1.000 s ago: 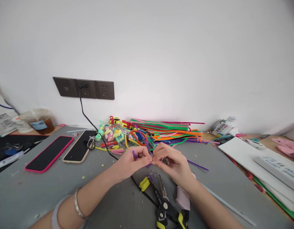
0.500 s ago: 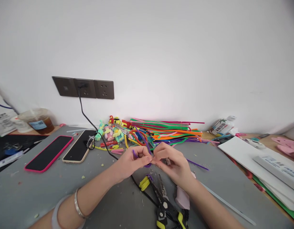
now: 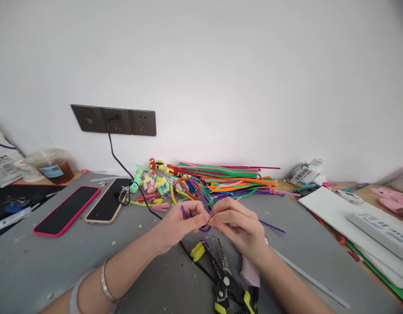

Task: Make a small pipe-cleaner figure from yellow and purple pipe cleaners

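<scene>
A purple pipe cleaner [image 3: 206, 204] is bent into a loop between my two hands, with one end sticking up toward the back. My left hand [image 3: 185, 221] is closed on it in a pinch of thumb and forefinger. Fingertip to fingertip with the left, my right hand [image 3: 236, 222] also pinches the pipe cleaner; the exact spot is hidden by the fingers. Below them lie black and yellow pliers [image 3: 226, 279], jaws apart. By the jaw tips is a small folded yellow piece [image 3: 198, 251] with a bit of purple.
Bundles of coloured pipe cleaners [image 3: 234, 179] lie along the wall, beside small fuzzy figures [image 3: 151, 182]. Two phones, one pink-cased [image 3: 67, 211], rest at left near a drink cup [image 3: 54, 165]. A black cable [image 3: 118, 161] crosses the grey mat. White boards [image 3: 339, 218] are at right.
My right hand has shifted slightly, its fingers a little more stretched along the pinch. The left hand stays almost still, and the purple loop shows slightly more below the fingertips.
</scene>
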`<action>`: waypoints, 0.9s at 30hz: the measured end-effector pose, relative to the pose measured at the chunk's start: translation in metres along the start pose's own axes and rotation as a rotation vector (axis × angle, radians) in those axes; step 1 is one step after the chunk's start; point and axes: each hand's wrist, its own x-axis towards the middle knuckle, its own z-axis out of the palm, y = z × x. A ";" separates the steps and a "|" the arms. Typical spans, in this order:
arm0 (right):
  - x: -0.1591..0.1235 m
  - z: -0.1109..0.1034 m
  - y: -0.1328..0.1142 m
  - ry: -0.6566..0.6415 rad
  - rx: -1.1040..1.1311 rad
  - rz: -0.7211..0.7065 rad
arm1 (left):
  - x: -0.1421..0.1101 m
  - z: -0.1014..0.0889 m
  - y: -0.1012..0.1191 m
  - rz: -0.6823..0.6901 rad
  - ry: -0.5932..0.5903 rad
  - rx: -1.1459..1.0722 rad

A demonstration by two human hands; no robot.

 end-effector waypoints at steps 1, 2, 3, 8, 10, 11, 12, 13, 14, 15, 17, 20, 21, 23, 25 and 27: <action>0.000 0.000 -0.001 0.009 -0.013 0.002 | 0.000 0.001 0.000 -0.002 -0.001 -0.017; 0.000 0.000 -0.002 0.016 -0.025 0.008 | -0.001 0.002 0.000 -0.001 -0.001 -0.030; 0.000 0.001 -0.003 0.027 -0.032 0.017 | -0.001 0.003 0.000 0.000 0.001 -0.038; -0.002 0.003 -0.002 0.081 -0.010 0.031 | 0.000 0.005 0.000 0.013 0.026 -0.038; -0.003 0.003 0.000 0.038 -0.039 0.014 | 0.000 0.004 0.001 0.008 0.023 -0.040; -0.004 0.002 0.000 0.018 -0.051 0.010 | 0.000 0.004 0.001 0.003 0.021 -0.040; -0.004 0.002 0.001 0.009 -0.054 0.010 | 0.000 0.003 0.001 0.000 0.019 -0.037; -0.005 0.001 0.001 0.011 -0.048 0.013 | 0.001 0.003 0.002 -0.003 0.018 -0.030; -0.005 0.001 0.001 0.017 -0.036 0.019 | 0.001 0.002 0.002 -0.005 0.014 -0.021; -0.005 0.001 0.001 0.027 -0.020 0.029 | 0.001 0.001 0.002 -0.006 0.008 -0.010; -0.004 0.001 -0.001 0.039 0.015 0.065 | 0.001 0.000 0.002 0.002 -0.004 0.012; -0.001 0.002 -0.002 0.045 0.087 0.165 | 0.001 -0.001 0.004 0.043 0.020 0.084; 0.000 0.002 -0.002 0.054 0.117 0.205 | 0.001 -0.001 0.004 0.059 0.040 0.125; 0.001 0.003 0.001 0.098 0.187 0.295 | 0.001 -0.001 0.006 0.089 0.087 0.224; 0.001 0.003 0.005 0.162 0.262 0.394 | 0.000 -0.001 0.008 0.125 0.132 0.321; 0.000 0.004 0.011 0.213 0.335 0.495 | -0.003 -0.001 0.009 0.180 0.153 0.411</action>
